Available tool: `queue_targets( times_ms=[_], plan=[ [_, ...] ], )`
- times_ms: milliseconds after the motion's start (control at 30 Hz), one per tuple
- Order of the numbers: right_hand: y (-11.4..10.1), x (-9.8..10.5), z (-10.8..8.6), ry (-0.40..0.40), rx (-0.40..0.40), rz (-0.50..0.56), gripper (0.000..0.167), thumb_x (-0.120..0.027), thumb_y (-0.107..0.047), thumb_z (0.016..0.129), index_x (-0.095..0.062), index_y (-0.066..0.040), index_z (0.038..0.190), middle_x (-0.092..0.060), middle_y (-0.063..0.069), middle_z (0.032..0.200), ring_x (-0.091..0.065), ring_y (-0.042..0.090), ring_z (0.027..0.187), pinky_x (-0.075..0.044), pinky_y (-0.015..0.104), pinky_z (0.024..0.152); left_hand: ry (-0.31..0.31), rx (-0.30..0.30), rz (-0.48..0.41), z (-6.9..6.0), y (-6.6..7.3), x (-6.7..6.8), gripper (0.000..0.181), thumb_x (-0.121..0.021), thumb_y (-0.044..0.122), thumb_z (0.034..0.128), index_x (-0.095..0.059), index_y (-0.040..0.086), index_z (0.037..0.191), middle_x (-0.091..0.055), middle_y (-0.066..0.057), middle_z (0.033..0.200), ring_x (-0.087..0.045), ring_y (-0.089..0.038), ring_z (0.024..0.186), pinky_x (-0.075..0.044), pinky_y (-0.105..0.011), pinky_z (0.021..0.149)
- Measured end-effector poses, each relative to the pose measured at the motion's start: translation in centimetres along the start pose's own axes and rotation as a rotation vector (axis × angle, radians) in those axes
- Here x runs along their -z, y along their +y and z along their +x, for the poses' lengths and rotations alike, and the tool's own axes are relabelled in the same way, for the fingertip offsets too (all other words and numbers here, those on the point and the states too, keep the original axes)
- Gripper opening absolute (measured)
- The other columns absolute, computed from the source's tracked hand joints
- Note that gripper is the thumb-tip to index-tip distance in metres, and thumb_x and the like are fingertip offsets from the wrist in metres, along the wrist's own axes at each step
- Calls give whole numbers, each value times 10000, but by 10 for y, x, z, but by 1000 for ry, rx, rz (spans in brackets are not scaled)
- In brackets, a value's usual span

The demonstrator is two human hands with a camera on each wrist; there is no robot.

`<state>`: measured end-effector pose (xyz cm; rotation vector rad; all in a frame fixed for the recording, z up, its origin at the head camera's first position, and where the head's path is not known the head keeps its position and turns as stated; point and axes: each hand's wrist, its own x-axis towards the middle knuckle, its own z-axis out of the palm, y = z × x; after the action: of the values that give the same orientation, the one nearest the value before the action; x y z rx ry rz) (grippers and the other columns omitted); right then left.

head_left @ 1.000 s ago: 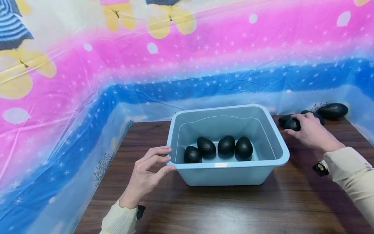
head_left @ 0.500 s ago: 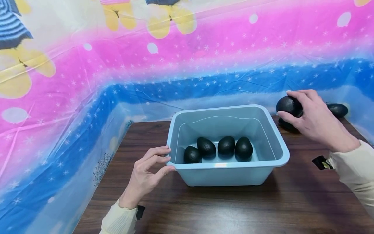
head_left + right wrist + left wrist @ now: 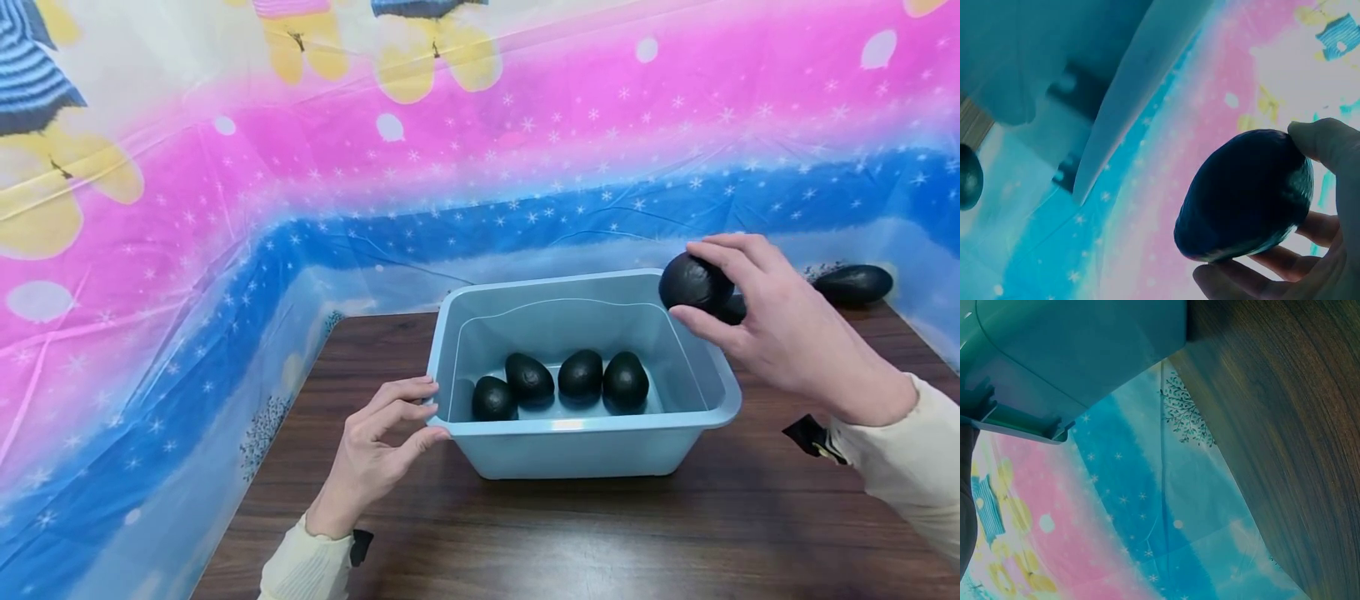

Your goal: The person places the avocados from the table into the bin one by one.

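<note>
- Right hand (image 3: 806, 337) has one avocado (image 3: 693, 282) grasped between thumb and fingers; on my feed it is off the worktop (image 3: 510, 542), overlapping the tub's far right corner. I cannot tell whether it is over the rim or behind it.
- Left hand (image 3: 375, 442) is unclenched, fingers and thumb resting against the near left corner of the tub (image 3: 577, 452).
- I see four more avocados (image 3: 529, 377) on the tub floor.
- Outside it, one avocado (image 3: 853, 285) lies by the worktop's far right corner; a dark piece (image 3: 733, 310), probably another, shows behind the held one, by the far edge.
- I expect the held avocado to be moderately heavy, firm or slightly yielding, and prone to bruising if squeezed or dropped.
- Its rounded skin looks shiny, so it could slip or roll; I'd cup the widest part with spread fingers, thumb opposite.
</note>
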<state>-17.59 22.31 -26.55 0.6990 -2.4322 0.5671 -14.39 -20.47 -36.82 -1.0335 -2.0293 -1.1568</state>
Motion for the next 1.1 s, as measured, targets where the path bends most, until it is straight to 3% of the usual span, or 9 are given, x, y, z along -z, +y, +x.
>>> queue_targets(
  times_ms=[200, 267, 333, 433, 600, 1100],
  plan=[
    [-10, -7, -4, -40, 105, -9, 735, -819, -256, 802, -473, -72, 1424, -471, 138, 1356, -526, 256, 1045, -567, 418, 661, -4, 6, -1, 1, 2, 0, 243, -802, 150, 809, -721, 22, 1000, -649, -178, 1162, -585, -312, 1163, -540, -348, 909],
    [-13, -10, -5, -46, 126, -24, 727, -810, -271, 811, -474, -73, 1424, -478, 132, 1355, -556, 196, 924, -563, 360, 604, -4, 6, 0, 0, 1, 0, 245, -802, 150, 809, -721, 23, 1001, -649, -175, 1165, -583, -310, 1165, -534, -337, 920],
    [-15, -12, -5, -47, 144, -35, 722, -806, -288, 813, -480, -72, 1419, -486, 128, 1353, -567, 153, 818, -559, 330, 589, -4, 6, 3, 0, 1, 0, 246, -805, 142, 804, -720, 22, 1002, -649, -174, 1167, -583, -310, 1165, -529, -325, 927],
    [-17, -16, -5, -47, 164, -40, 712, -803, -309, 813, -494, -69, 1407, -497, 127, 1346, -571, 139, 788, -556, 314, 579, -5, 7, 5, 0, 1, 0, 250, -813, 117, 789, -719, 22, 1001, -648, -177, 1168, -581, -315, 1165, -531, -324, 926],
    [-20, -21, -5, -46, 195, -17, 694, -812, -315, 799, -524, -57, 1375, -512, 137, 1320, -568, 265, 1095, -581, 415, 726, -5, 16, 11, -1, 1, 0, 262, -823, 95, 770, -719, 21, 999, -648, -178, 1168, -581, -320, 1165, -533, -317, 924],
    [-25, -35, -5, -98, 237, 7, 625, -780, -323, 835, -542, -79, 1360, -558, 79, 1294, -577, 255, 1111, -499, 513, 879, -2, 0, 5, -1, 2, 0, 246, -803, 144, 803, -717, 15, 993, -646, -186, 1162, -586, -321, 1157, -533, -273, 914]
  ],
)
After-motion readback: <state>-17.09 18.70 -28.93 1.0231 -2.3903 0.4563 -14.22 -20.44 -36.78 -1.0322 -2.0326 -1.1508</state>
